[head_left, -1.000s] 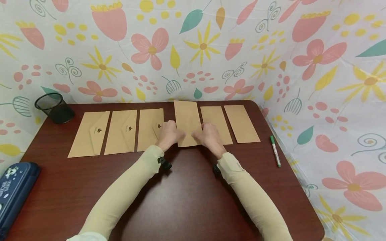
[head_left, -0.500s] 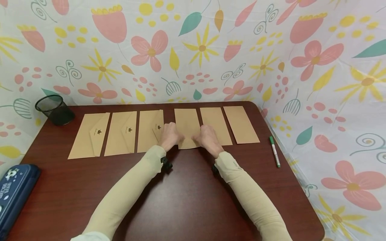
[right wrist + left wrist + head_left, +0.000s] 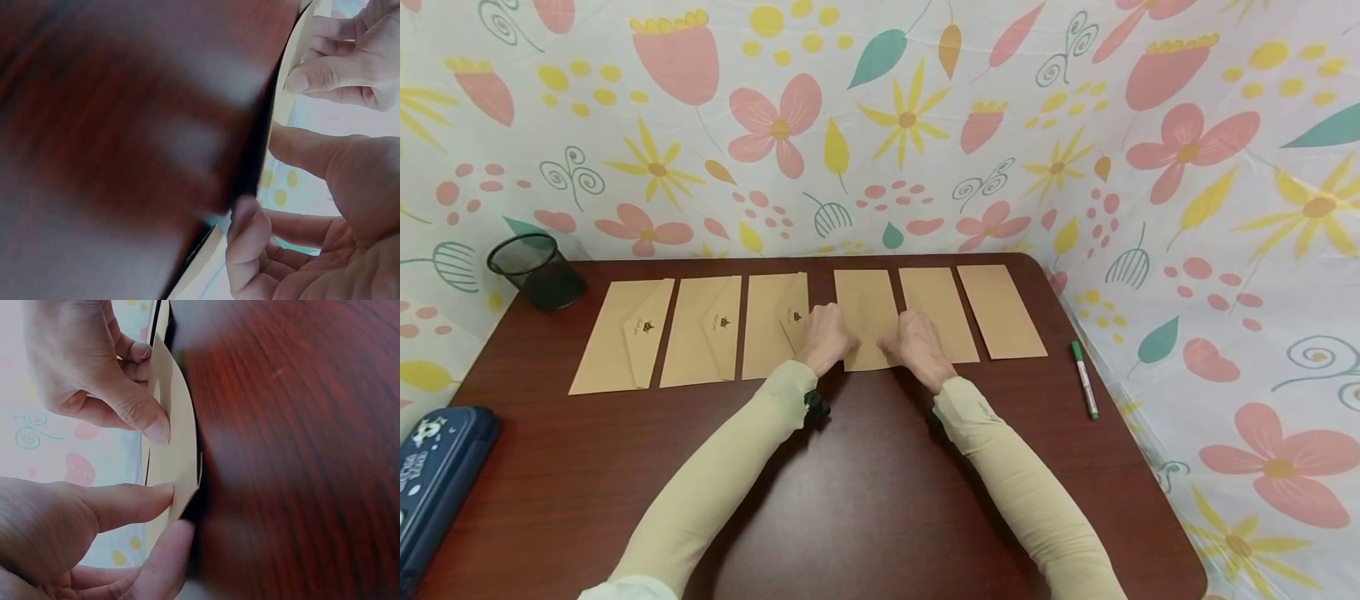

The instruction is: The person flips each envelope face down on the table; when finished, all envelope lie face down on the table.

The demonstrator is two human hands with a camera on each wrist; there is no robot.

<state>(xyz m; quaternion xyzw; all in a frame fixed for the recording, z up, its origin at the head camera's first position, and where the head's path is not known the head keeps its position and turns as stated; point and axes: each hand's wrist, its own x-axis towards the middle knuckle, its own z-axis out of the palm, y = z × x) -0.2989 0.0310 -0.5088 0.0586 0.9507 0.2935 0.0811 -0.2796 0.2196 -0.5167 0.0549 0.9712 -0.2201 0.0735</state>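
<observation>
"Lying in which direction, relative to the hands, is the held envelope [image 3: 867, 312] to be found?"

"It is found between them and just ahead, fourth from the left in a row of six along the far side of the tabletop [image 3: 880, 492]. Its long axis is directed away from the hands, toward the backdrop [image 3: 880, 108]; its near end is reached by both about equally, neither being clearly nearer."

"How is each hand disposed?"

"By the left hand [image 3: 826, 337], the left edge is pinched close to the near corner; by the right hand [image 3: 919, 342], the right edge is pinched likewise. A bowed near edge is shown in the left wrist view."

"And the materials?"

"Thin, matte brown paper is seen, cut as a narrow rectangle. Similar paper is repeated in the plain envelopes [image 3: 1002, 312] at right and the flapped envelopes [image 3: 688, 350] at left, whose pointed flaps are marked with dark crowns. Glossy red-brown wood grain is displayed by the tabletop, black mesh by the round cup [image 3: 550, 285], and flower-printed fabric by the backdrop."
</observation>
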